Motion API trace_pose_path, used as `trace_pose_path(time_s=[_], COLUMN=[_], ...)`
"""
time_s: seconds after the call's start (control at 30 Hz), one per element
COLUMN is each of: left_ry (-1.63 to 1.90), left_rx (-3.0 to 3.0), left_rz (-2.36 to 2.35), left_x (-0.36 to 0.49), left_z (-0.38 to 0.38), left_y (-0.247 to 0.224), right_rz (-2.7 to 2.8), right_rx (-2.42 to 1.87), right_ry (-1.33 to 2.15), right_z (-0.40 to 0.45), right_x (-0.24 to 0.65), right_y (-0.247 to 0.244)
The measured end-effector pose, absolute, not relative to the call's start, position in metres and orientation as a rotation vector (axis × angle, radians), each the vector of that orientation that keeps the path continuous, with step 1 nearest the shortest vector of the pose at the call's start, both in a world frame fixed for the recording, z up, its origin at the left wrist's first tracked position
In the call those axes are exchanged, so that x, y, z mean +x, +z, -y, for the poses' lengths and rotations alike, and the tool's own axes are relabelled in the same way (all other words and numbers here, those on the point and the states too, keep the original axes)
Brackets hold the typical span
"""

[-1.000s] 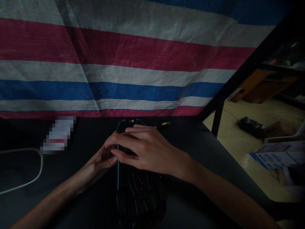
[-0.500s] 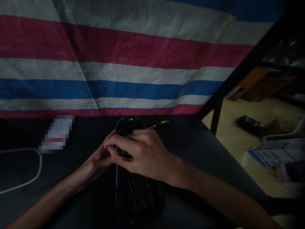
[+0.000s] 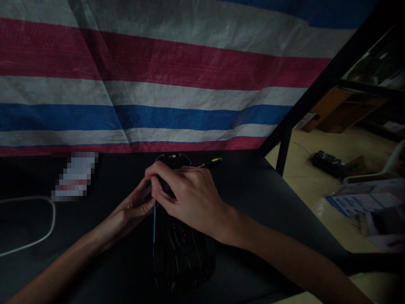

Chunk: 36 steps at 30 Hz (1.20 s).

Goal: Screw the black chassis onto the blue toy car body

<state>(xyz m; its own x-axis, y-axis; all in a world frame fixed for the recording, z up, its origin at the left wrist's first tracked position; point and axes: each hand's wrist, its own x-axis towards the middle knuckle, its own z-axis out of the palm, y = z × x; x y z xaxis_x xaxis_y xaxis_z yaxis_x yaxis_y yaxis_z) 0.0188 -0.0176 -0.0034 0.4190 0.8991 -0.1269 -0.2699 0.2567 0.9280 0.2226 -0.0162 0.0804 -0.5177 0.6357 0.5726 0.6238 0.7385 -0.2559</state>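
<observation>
On the dark table a long black toy car (image 3: 184, 257), as it appears, lies with its length pointing away from me; thin blue trim runs along its edge and a small red dot shows on its ribbed near part. My left hand (image 3: 139, 204) is closed at its left side, with fingertips close against my right hand. Over the car's middle, my right hand (image 3: 186, 190) has its fingers curled around a dark part, which they mostly cover. Just beyond that hand lies a screwdriver (image 3: 215, 160) with a yellow and black handle.
A white cable (image 3: 52, 219) curves over the table (image 3: 253, 202) at left, near a blurred-out pale packet (image 3: 77, 175). A striped tarp (image 3: 158, 93) hangs behind the table. Beyond a dark metal frame at right, a black object (image 3: 327, 164) and papers lie on the floor.
My view has shifted slightly. My right fingers have moved a little up and right over the car, and my left hand has slid slightly right along its side.
</observation>
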Motion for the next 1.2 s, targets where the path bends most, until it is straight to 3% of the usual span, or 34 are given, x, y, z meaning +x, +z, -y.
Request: trace_pose_path(time_s=[0.17, 0.43, 0.67, 0.8, 1.03, 1.2], left_ry=[0.889, 0.876, 0.886, 0.898, 0.892, 0.893], left_rx=[1.039, 1.056, 1.087, 1.129, 1.149, 1.119], left_rz=[-0.765, -0.717, -0.725, -0.716, -0.757, -0.758], left_x=[0.016, 0.015, 0.017, 0.013, 0.016, 0.013], left_z=[0.015, 0.014, 0.014, 0.014, 0.011, 0.009], left_y=[-0.01, -0.01, -0.004, -0.005, -0.009, -0.016], right_rz=[2.197, 2.418, 2.402, 2.465, 2.152, 1.945], right_rx=[-1.092, -0.793, -1.107, -0.91, -1.138, -1.22], right_ry=[-0.014, 0.148, 0.136, 0.24, 0.249, 0.475], right_z=[0.017, 0.022, 0.019, 0.027, 0.008, -0.022], right_x=[0.215, 0.227, 0.225, 0.225, 0.213, 0.246], right_y=[0.083, 0.101, 0.109, 0.113, 0.087, 0.073])
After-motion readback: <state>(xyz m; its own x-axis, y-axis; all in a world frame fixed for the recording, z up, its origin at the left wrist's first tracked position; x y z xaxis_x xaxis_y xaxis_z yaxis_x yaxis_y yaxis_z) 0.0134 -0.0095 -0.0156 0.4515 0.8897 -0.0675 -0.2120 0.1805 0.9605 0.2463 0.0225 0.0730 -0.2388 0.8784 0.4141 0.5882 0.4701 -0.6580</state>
